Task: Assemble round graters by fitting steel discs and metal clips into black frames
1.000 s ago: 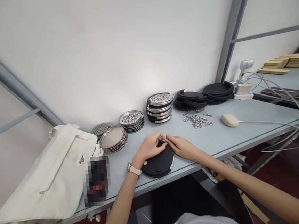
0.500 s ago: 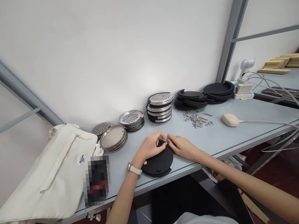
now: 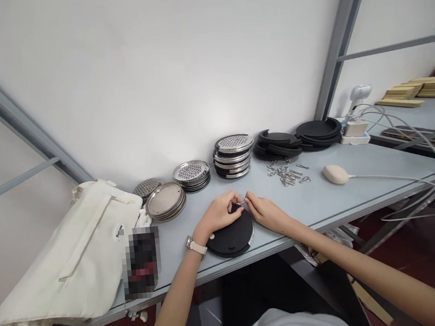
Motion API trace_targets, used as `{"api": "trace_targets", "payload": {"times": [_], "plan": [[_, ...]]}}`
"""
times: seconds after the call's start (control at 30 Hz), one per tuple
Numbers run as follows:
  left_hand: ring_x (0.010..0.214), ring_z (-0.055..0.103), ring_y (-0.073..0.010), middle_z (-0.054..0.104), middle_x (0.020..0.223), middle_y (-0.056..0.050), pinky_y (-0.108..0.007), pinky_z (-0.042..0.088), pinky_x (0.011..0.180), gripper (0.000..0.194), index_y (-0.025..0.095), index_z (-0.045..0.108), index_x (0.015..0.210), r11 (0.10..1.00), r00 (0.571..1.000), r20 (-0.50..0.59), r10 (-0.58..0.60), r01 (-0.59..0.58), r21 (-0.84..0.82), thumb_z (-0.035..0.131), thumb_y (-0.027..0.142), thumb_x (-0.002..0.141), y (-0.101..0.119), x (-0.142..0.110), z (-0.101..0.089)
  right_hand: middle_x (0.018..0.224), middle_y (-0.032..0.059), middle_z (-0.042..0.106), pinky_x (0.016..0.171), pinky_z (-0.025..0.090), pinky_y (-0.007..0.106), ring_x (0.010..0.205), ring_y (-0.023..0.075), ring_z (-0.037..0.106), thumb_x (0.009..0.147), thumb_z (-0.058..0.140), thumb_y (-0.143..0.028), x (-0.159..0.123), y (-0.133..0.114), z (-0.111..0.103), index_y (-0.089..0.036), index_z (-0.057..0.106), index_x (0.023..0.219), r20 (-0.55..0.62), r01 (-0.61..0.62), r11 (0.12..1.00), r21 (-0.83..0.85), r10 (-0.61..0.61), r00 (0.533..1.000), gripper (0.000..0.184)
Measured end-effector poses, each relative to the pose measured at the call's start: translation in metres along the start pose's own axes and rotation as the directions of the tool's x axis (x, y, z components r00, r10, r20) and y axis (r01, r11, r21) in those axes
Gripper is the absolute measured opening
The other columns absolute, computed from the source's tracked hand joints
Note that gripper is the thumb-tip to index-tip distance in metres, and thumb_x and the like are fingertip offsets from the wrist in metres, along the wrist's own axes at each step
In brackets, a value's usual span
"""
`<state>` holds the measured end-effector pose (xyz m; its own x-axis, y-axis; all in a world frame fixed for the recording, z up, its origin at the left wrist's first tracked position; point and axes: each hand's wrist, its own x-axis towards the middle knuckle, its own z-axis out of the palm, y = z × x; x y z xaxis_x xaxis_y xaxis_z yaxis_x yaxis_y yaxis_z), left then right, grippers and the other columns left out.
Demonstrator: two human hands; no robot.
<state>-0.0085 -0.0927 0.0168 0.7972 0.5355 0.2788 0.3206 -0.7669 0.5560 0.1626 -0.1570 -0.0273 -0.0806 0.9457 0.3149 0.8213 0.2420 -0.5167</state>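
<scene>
A round black plastic holder (image 3: 230, 238) lies flat near the table's front edge, with a shiny metal rim at its right side. My left hand (image 3: 219, 213) grips its far edge between curled fingers and thumb. Just right of that edge, the fingers of my right hand (image 3: 263, 212) pinch a small metal snap hook (image 3: 243, 203), mostly covered by the fingertips. Beyond my right hand, several similar metal hooks (image 3: 287, 176) lie in a loose pile. Behind my left hand stands a stack of metal grater discs in black holders (image 3: 233, 157).
Bare grater discs (image 3: 191, 172) and plain metal discs (image 3: 164, 200) are stacked at the left. More black holders (image 3: 278, 147) sit along the wall. A beige oval device (image 3: 336, 174) trails a cable rightward. A white bag (image 3: 77, 256) covers the table's left end.
My right hand has shifted slightly right, away from my left, and more of the metal hook shows between them. My left hand and the holder stay nearly in place.
</scene>
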Motion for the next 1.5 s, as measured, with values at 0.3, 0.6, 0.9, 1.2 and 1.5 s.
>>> {"api": "trace_targets", "payload": {"times": [0.3, 0.6, 0.9, 1.2, 1.5], "plan": [[0.062, 0.045, -0.0097, 0.053, 0.085, 0.001, -0.023, 0.038, 0.063, 0.013, 0.019, 0.052, 0.093, 0.998, 0.999, -0.027, 0.028, -0.027, 0.050, 0.054, 0.020, 0.079, 0.0019, -0.0009, -0.0010, 0.070, 0.0027, 0.057, 0.057, 0.033, 0.025, 0.060, 0.0167, 0.053, 0.096, 0.026, -0.026, 0.0003, 0.0018, -0.0008, -0.021, 0.041, 0.086, 0.063, 0.089, 0.995, -0.036, -0.086, 0.994, 0.019], [0.059, 0.044, -0.0095, 0.053, 0.081, 0.002, -0.023, 0.037, 0.060, 0.012, 0.019, 0.053, 0.093, 1.000, 1.000, -0.017, 0.021, -0.020, 0.024, 0.054, 0.022, 0.081, 0.0009, -0.0008, -0.0007, 0.067, 0.0016, 0.056, 0.058, 0.033, 0.025, 0.060, 0.0159, 0.052, 0.096, 0.026, -0.026, 0.0003, 0.0022, 0.0001, -0.021, 0.041, 0.084, 0.050, 0.071, 0.997, -0.043, -0.069, 0.996, 0.019], [0.061, 0.045, -0.0092, 0.052, 0.081, 0.002, -0.023, 0.037, 0.061, 0.012, 0.019, 0.053, 0.093, 0.999, 0.999, -0.018, 0.040, -0.040, 0.026, 0.053, 0.020, 0.081, -0.0009, -0.0005, 0.0002, 0.069, 0.0018, 0.057, 0.057, 0.034, 0.025, 0.060, 0.0163, 0.054, 0.096, 0.027, -0.028, -0.0010, -0.0002, -0.0012, -0.021, 0.038, 0.086, 0.049, 0.060, 0.998, 0.003, -0.060, 0.997, 0.016], [0.060, 0.045, -0.0094, 0.051, 0.080, 0.002, -0.023, 0.038, 0.062, 0.012, 0.019, 0.054, 0.093, 0.999, 0.999, -0.021, 0.044, -0.043, 0.027, 0.053, 0.021, 0.081, -0.0008, -0.0001, 0.0000, 0.068, 0.0022, 0.056, 0.057, 0.033, 0.025, 0.059, 0.0169, 0.053, 0.097, 0.025, -0.028, -0.0003, 0.0017, 0.0021, -0.021, 0.036, 0.086, 0.041, 0.058, 0.998, -0.030, -0.056, 0.998, 0.017], [0.059, 0.046, -0.0085, 0.055, 0.082, 0.002, -0.022, 0.038, 0.060, 0.012, 0.019, 0.054, 0.092, 1.000, 0.999, -0.028, 0.021, -0.021, 0.021, 0.055, 0.023, 0.080, -0.0036, 0.0005, 0.0011, 0.065, 0.0018, 0.055, 0.053, 0.029, 0.024, 0.055, 0.0167, 0.051, 0.097, 0.023, -0.026, -0.0001, 0.0016, 0.0020, -0.021, 0.035, 0.087, 0.036, 0.059, 0.996, -0.060, -0.057, 0.998, 0.016]]}}
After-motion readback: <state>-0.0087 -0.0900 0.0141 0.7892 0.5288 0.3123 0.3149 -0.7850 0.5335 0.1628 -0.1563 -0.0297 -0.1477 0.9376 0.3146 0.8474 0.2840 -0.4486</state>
